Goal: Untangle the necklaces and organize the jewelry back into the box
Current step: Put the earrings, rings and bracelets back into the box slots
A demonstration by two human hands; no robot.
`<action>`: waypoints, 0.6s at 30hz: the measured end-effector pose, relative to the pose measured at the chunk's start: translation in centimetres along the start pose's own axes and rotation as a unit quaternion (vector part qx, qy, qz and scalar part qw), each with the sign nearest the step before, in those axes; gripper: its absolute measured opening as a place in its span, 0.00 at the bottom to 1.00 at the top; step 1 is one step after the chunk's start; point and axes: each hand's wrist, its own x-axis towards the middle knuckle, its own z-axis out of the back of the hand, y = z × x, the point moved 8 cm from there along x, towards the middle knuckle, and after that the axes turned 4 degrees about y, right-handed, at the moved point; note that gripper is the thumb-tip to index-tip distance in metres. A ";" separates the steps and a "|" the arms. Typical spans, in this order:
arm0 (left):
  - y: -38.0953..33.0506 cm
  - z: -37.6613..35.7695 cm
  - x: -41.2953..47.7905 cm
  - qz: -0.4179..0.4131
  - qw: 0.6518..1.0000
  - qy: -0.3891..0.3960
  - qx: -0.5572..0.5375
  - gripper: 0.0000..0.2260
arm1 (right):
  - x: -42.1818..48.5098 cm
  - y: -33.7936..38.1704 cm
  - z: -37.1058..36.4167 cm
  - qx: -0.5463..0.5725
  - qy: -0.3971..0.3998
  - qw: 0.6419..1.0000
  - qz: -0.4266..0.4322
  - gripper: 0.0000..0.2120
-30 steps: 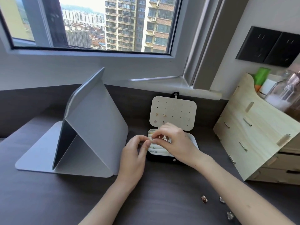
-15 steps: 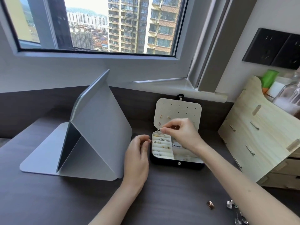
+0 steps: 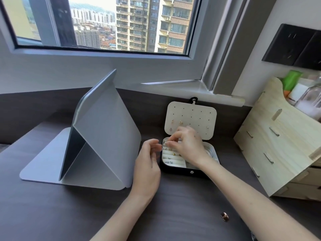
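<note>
Head view: right hand (image 3: 188, 146) fingers (image 3: 171, 143) are pinching over the small black white-lined jewelry box (image 3: 191, 172) right beneath them, can't tell if they're holding anything. Left hand (image 3: 147, 164) is idling loosely curled and empty, just beside. The tiny metal jewelry pieces (image 3: 173, 154) are looking light and slippery, so fingertip pinches only.

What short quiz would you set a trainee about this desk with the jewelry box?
1. True or false: the lid of the jewelry box stands open.
2. Which hand reaches over the box's inside?
3. The small metal piece lies: A) inside the box, B) on the desk, nearer the person than the box, C) on the lid.

Key:
1. True.
2. The right hand; the left hand is beside the box.
3. B.
</note>
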 end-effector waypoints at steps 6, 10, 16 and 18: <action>0.1 -0.4 0.1 -0.012 0.998 0.023 0.064 0.18 | 0.4 1.5 -0.4 -0.110 0.045 0.991 0.065 0.09; 0.5 -0.7 0.3 -0.022 0.993 0.041 0.111 0.23 | -0.8 2.3 -0.7 -0.236 0.096 0.957 0.142 0.12; 0.0 -0.9 0.4 -0.027 0.988 0.049 0.143 0.25 | -2.3 2.6 1.7 -0.222 0.060 0.966 0.119 0.20; -0.3 -0.8 0.4 -0.040 0.984 0.049 0.168 0.24 | -3.9 1.7 4.4 -0.113 0.005 0.990 0.089 0.15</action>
